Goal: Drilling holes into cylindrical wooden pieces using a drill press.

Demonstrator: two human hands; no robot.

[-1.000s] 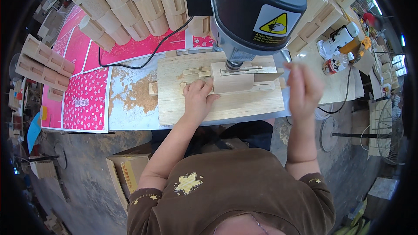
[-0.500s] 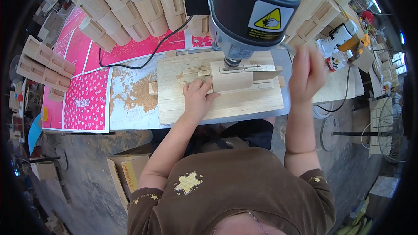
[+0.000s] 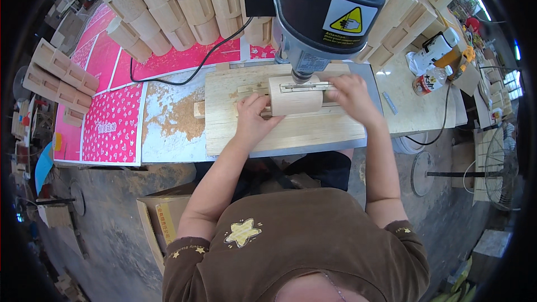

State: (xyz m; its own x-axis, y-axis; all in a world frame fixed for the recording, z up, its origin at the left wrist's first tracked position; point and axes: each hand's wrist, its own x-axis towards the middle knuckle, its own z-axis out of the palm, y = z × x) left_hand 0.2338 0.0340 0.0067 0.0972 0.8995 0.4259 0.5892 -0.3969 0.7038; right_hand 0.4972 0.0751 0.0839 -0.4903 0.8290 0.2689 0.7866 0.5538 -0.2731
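Note:
A pale wooden cylinder (image 3: 297, 104) with a long slot along its top lies across a flat wooden board (image 3: 240, 141), directly under the chuck (image 3: 302, 76) of a drill press (image 3: 313, 8). My left hand (image 3: 253, 116) is at the cylinder's left end, thumb and fingers closed against it. At the opposite end, my right hand (image 3: 356, 99) has its fingers curled round the edge, near the slot. Wooden strips fixed to the board lie behind the cylinder and at its ends. The drill tip is hidden from this angle.
Slotted wooden cylinders (image 3: 184, 0) stand stacked behind the press, with more at the left (image 3: 64, 75) and right (image 3: 400, 17). A black cable (image 3: 215, 50) runs over pink sheeting. Sawdust (image 3: 179, 120) covers the metal bench. A bottle (image 3: 432, 81) stands at right; an open carton (image 3: 156, 218) sits below.
My right hand has come down from beside the drill press to the cylinder's right end, covering the wooden piece that showed there. My left hand stays at the left end.

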